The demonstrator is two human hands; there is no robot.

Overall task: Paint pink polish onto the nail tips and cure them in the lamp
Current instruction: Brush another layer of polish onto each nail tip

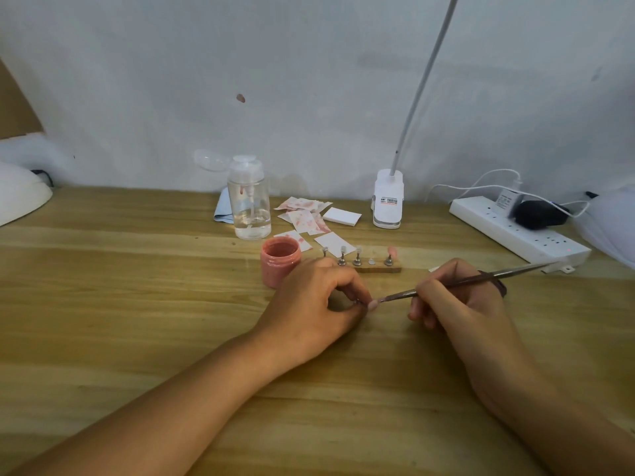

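A small pink nail tip (372,305) was pinched in the left hand (316,304). The thin brush (464,280) in the right hand (457,304) touched it. The open pink polish jar (280,261) stood just behind on the desk (137,286).

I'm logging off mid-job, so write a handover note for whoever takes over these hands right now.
Left hand pinches a nail tip.
Right hand holds the brush, bristles touching that tip.
Open pink polish jar stands behind the left hand, wooden holder to its right.
Done: one pink tip stands at the holder's right end.
Left: finish the held tip, paint the holder's three pale tips, then cure them all.
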